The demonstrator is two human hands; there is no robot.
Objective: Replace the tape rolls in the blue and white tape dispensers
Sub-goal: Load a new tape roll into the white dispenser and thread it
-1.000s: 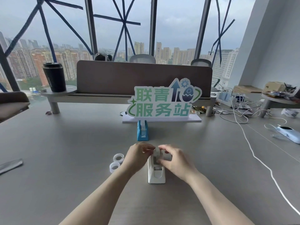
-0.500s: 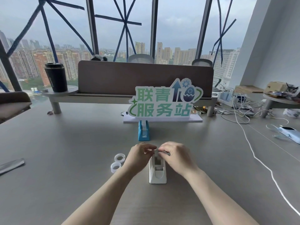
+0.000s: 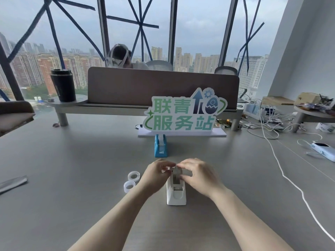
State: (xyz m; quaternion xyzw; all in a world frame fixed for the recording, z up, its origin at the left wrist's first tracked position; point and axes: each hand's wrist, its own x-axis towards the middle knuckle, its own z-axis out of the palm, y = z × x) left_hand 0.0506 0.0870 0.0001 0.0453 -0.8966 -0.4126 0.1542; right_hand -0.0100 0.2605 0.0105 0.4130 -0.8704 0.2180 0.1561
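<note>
The white tape dispenser [image 3: 176, 195] stands on the grey table right in front of me. My left hand [image 3: 155, 175] and my right hand [image 3: 198, 175] meet over its far end, fingertips pinched on the tape roll [image 3: 176, 172] seated in it; most of the roll is hidden by my fingers. The blue tape dispenser [image 3: 160, 146] stands farther back, below the sign, with a roll in it. Two loose tape rolls [image 3: 133, 176] [image 3: 129, 186] lie just left of my left wrist.
A green and white sign [image 3: 183, 115] stands behind the blue dispenser. A black cup [image 3: 62, 86] sits on the raised shelf at the left. White cables [image 3: 282, 173] run down the right side. A grey strip [image 3: 12, 183] lies at the left edge. A person sits beyond the divider.
My hands have stayed on the roll at the white dispenser's far end, fingers shifting slightly. The view has tilted a little, and the person's head behind the divider has risen into sight.
</note>
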